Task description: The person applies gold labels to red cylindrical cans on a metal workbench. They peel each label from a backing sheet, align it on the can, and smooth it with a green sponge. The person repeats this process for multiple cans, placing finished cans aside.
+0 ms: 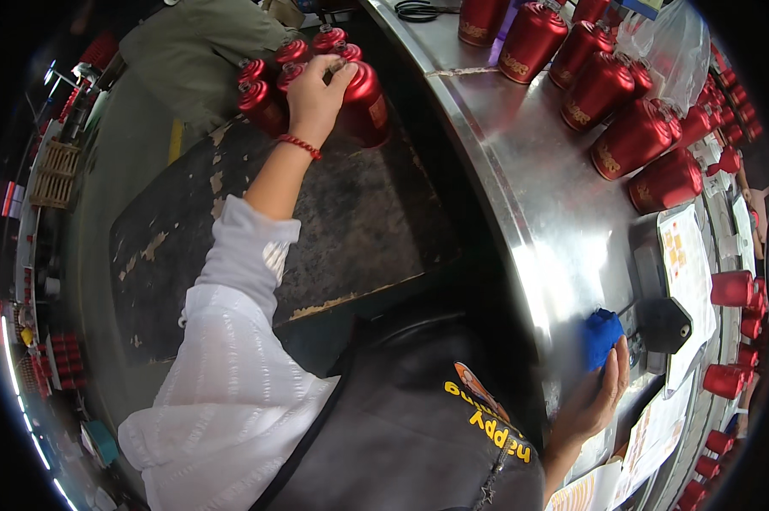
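Observation:
At the upper middle, my left hand (316, 100) reaches out with fingers pinched at the neck of a shiny red bottle (365, 111). That bottle stands on a dark, worn board (342, 230), at the edge of a tight group of similar red bottles (262, 104). A red beaded bracelet circles my left wrist. At the lower right, my right hand (604, 393) rests by the metal table (529, 204) with a crumpled blue cloth (601, 336) at its fingertips. Part of the grip is hidden under the cloth and fingers.
Several more red bottles (635, 136) line the metal table's far side, beside a clear plastic bag (675, 51). A dark holder (663, 324) and printed sheets (689, 272) lie near my right hand. A conveyor with red parts (731, 288) runs along the right.

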Demonstrator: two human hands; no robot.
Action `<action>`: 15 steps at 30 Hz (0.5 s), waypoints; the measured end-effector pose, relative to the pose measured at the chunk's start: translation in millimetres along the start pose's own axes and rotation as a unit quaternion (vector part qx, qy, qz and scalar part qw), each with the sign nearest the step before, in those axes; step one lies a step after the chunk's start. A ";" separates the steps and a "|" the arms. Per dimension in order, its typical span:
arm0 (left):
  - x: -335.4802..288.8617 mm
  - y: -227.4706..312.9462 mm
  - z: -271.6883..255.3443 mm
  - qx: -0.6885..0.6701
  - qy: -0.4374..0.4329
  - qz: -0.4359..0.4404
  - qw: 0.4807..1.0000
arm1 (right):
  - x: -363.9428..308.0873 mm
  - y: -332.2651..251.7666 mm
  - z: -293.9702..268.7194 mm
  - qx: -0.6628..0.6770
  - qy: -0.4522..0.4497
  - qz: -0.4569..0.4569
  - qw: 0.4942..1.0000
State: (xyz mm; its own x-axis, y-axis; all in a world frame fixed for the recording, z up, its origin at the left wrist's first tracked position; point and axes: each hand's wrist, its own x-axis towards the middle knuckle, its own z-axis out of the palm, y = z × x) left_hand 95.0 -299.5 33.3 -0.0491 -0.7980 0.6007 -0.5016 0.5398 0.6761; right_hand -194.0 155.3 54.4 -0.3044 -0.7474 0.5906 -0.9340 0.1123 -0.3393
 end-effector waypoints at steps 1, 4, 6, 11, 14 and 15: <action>1.4 -18.1 11.1 0.047 0.004 -0.003 0.999 | 0.0 2.2 0.5 -0.009 0.002 0.012 1.000; 7.0 -57.8 33.9 0.132 -0.017 -0.050 0.990 | -1.1 12.8 0.2 -0.042 0.009 0.028 0.999; 8.1 -68.6 44.1 0.160 -0.031 -0.084 0.983 | -4.8 22.8 -0.3 -0.013 0.015 0.063 0.998; 17.6 -78.9 65.2 0.308 -0.051 0.051 0.949 | -1.9 38.1 -13.9 0.021 0.022 0.115 0.993; 21.8 -63.3 57.8 0.349 -0.043 0.075 0.933 | 7.2 64.0 -29.0 0.022 0.046 0.154 0.987; 21.4 -72.0 57.7 0.361 -0.025 0.107 0.926 | 19.2 66.7 -36.0 0.028 0.052 0.156 0.986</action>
State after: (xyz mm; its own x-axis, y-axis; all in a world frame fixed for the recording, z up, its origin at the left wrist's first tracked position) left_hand 80.3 -370.8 -27.2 -0.2461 -0.7145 0.6549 -0.9213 0.3823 0.0709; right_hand -268.9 172.0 69.4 -0.5948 -0.6116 0.5218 -0.7812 0.2867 -0.5545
